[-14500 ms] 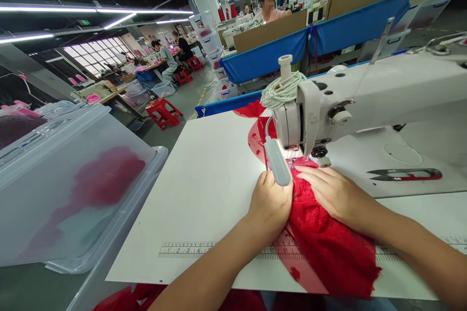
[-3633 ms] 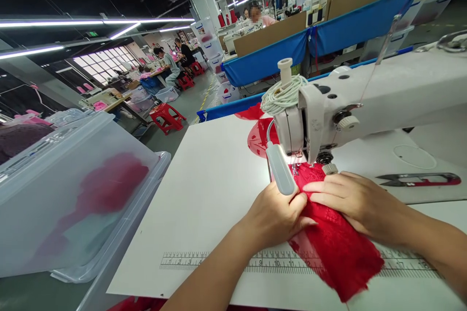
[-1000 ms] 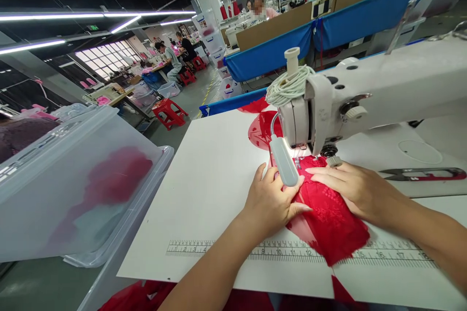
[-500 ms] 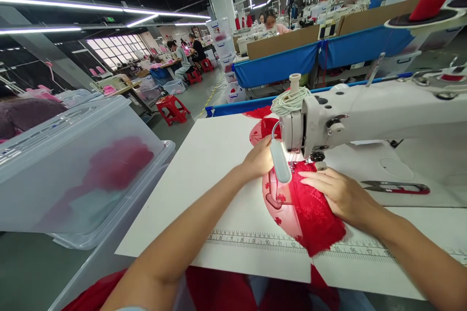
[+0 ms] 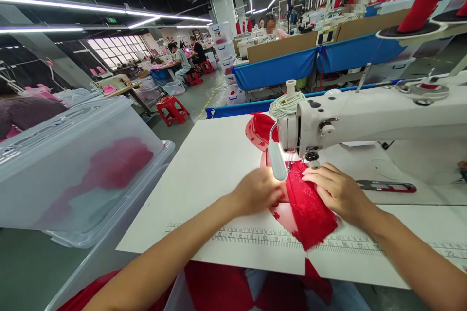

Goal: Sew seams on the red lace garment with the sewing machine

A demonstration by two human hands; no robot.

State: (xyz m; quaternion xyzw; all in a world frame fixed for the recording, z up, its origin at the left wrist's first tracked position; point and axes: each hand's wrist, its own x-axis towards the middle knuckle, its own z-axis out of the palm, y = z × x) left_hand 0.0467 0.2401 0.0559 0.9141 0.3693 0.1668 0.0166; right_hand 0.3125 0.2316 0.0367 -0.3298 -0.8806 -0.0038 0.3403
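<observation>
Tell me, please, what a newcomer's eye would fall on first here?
The bright red lace cloth under the head of the white sewing machine stands out in the middle of the view, with the right hand flat on it and the blurred left hand at its left edge. To the left sits a big clear plastic box with something red inside.

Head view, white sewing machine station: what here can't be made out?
Needle and presser foot: head view, hidden behind the grey lamp head and its glare.
Left hand: head view, motion-blurred; its grip on the red lace fabric is unclear.
Red contents of the frosted plastic box: head view, only a smear through the wall.
</observation>
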